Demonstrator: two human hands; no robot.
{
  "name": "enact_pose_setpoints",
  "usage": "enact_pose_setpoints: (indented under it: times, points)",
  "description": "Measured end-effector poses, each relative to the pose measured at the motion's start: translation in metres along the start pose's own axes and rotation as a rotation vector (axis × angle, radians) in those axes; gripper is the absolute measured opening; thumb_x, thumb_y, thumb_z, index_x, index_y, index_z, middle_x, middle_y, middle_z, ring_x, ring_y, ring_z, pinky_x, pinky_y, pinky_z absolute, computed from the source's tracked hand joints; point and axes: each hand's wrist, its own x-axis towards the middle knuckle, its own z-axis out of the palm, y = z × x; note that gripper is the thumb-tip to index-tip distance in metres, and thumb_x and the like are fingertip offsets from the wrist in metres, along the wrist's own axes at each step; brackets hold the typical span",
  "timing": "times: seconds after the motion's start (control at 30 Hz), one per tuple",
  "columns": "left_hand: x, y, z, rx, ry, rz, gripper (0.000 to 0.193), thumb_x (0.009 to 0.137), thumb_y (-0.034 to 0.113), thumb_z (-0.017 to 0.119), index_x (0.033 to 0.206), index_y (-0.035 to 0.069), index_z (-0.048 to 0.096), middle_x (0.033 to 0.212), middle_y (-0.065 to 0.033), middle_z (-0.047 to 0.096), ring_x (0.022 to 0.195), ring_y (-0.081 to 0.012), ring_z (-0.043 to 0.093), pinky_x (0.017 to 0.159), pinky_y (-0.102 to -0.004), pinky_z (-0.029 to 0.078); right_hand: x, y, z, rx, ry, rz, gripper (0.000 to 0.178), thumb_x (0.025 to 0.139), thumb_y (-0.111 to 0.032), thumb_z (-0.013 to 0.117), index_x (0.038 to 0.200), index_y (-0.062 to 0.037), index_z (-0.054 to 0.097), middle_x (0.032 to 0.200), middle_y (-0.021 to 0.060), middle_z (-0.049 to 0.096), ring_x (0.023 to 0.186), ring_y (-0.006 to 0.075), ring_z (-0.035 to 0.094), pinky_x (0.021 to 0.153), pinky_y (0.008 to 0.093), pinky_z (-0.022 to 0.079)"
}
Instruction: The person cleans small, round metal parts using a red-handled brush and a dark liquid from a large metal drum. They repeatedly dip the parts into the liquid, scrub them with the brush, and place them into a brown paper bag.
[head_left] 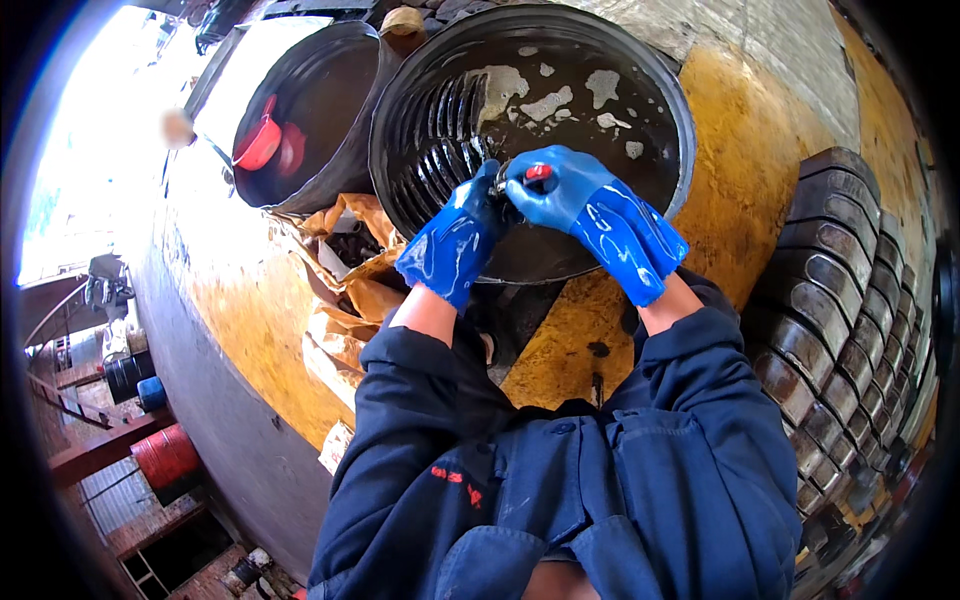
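Note:
Both my hands wear wet, shiny blue rubber gloves and meet over the near part of a large round metal tub (684, 150). My right hand (565, 190) is closed around a tool with a red handle end (538, 172); its working end is hidden. My left hand (470, 225) is closed just beside it, fingers pinched near a small dark piece between the hands that I cannot make out. Dark liquid fills the tub, with patches of pale foam (548, 104) on it. Along the tub's left side runs a row of dark, glossy curved parts (440, 165), partly under the liquid.
Left of the tub stands a smaller dark bucket (345, 180) of liquid with a red scoop (258, 140) in it. A torn brown paper bag (345, 290) holding dark pieces lies nearer me. On the right are stacked dark metal blocks (815, 270). A red drum (168, 458) lies far left.

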Motion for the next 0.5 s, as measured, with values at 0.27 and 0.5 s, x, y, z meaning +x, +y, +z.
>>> enact_pose_setpoints:
  times: [0.27, 0.5]
  points:
    - [-0.049, -0.003, 0.003, 1.13, -0.25, 0.818, 0.02, 0.102, 0.007, 0.056, 0.114, 0.0, 0.071, 0.103, -0.0091, 0.074, 0.091, -0.0161, 0.069, 0.082, -0.0317, 0.057, -0.014, 0.003, -0.002, -0.055, 0.019, -0.031, 0.017, 0.089, -0.025, 0.069, 0.098, -0.0124, 0.074, 0.089, 0.0128, 0.074, 0.083, 0.0338, 0.072, 0.075, 0.0408, 0.057]
    - [0.043, 0.001, -0.04, 0.413, 0.057, 0.358, 0.021, 0.097, 0.014, 0.066, 0.114, 0.003, 0.071, 0.08, -0.0022, 0.065, 0.067, -0.0154, 0.057, 0.062, -0.0328, 0.051, -0.018, 0.042, 0.0, -0.262, 0.13, 0.287, 0.025, 0.089, -0.034, 0.066, 0.104, -0.0159, 0.075, 0.097, 0.0133, 0.075, 0.092, 0.0347, 0.071, 0.084, 0.0419, 0.057]
